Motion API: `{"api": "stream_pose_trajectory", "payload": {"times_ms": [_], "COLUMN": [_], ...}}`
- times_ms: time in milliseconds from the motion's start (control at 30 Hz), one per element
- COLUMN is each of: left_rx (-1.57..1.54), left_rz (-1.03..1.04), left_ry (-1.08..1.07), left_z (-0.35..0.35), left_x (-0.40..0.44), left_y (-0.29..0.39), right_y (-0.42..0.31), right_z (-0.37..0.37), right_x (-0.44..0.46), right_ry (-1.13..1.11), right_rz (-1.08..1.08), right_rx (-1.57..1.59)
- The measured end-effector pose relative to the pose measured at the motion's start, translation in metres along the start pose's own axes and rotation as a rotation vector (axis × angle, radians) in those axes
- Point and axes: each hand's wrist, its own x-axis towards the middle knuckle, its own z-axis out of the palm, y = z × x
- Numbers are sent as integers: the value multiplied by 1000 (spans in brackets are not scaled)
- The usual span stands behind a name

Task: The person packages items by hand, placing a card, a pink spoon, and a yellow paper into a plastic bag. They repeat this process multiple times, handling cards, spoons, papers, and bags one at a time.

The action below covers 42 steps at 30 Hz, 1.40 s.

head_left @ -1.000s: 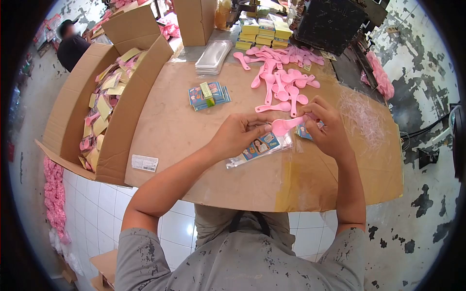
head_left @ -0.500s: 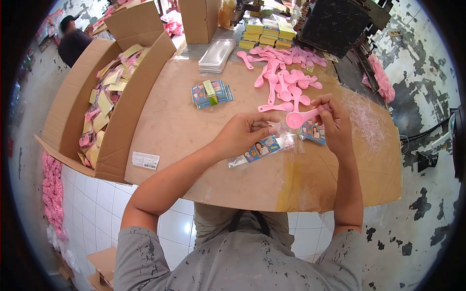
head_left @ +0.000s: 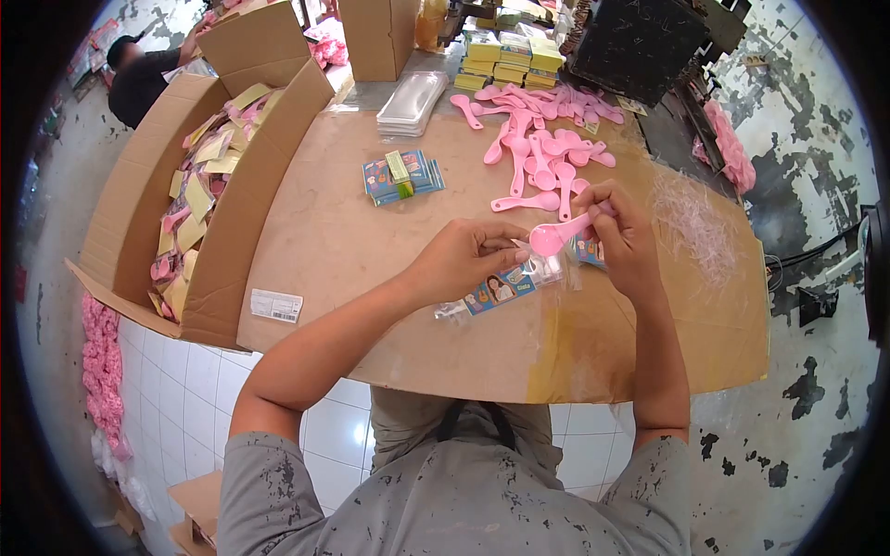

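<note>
My right hand (head_left: pixel 623 236) grips the handle of a pink measuring spoon (head_left: pixel 549 240), its bowl pointing left. My left hand (head_left: pixel 470 260) pinches the mouth of a clear plastic bag (head_left: pixel 547 268). Inside the bag lies a blue printed card (head_left: pixel 501 291). The spoon's bowl is right at the bag's upper edge, beside my left fingertips; I cannot tell whether it touches the plastic. Under my right hand, partly hidden, are more blue cards (head_left: pixel 590 252). A heap of pink spoons (head_left: pixel 542 153) lies just beyond both hands.
A banded stack of blue cards (head_left: pixel 402 178) and a pile of clear bags (head_left: pixel 411 104) lie farther back. On the left stands a carton (head_left: pixel 248 199) full of packed pieces. Yellow card stacks (head_left: pixel 512 57) and a dark machine (head_left: pixel 640 46) are behind. A person (head_left: pixel 139 83) is at far left.
My right hand has brought the spoon left and slightly down, closer to the bag's mouth. My left hand stays nearly still on the bag. The person at far left has stretched out an arm.
</note>
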Motion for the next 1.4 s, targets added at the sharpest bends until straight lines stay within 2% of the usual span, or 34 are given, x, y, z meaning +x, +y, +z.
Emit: {"api": "stream_pose_trajectory", "payload": {"times_ms": [133, 333, 400, 467, 567, 633, 733, 833, 867, 933, 967, 1033, 1067, 1167, 1233, 1333, 1400], "left_rx": [-26, -39, -69, -124, -230, -266, -294, -309, -315, -273, -253, -235, -228, 97, 172, 192, 121], "left_rz": [26, 39, 59, 98, 48, 17, 45, 92, 105, 197, 241, 245, 246, 576, 593, 488, 431], "left_ry": [8, 8, -10, -33, -93, -152, -249, -340, -368, -184, -91, -88, -86, -120, -46, 24, 39], "left_z": [-1, 4, 5, 4, -3, -5, -2, -2, -1, 8, 12, 4, 1, 1, 10, 13, 12], "left_x": [1, 1, 2, 0, 0, -5, -7, -5, -5, -9, -11, -13, -14, -16, -21, -20, -17], "left_y": [-4, -7, -6, -3, -3, 8, 10, 1, -1, 7, 11, 18, 20, 26, 30, 21, 15], "right_y": [5, -3, -6, -8, -15, -24, -27, -27, -30, -59, -67, -81, -86, -91, -85, -78, -76], "right_z": [1, 18, 29, 31, 22, 14, 16, 4, 6, 13, 9, 4, 2, 0, 4, 10, 17], "right_x": [-2, -8, -9, -11, -9, 0, 1, 7, 7, 6, 4, 2, 2, 1, 0, -2, -1], "right_ry": [-113, -8, -106, -256, -443, -409, -353, -600, -502, -306, -274, -201, -167, -100, -98, -121, -13], "right_rz": [28, 31, -107, -128, -37, -47, -93, -259, -299, -376, -409, -470, -397, -209, -126, -163, -240], "right_rx": [37, 42, 48, 220, 697, 976, 630, 210, 234, 282, 123, -193, -217, -242, -189, -154, -233]}}
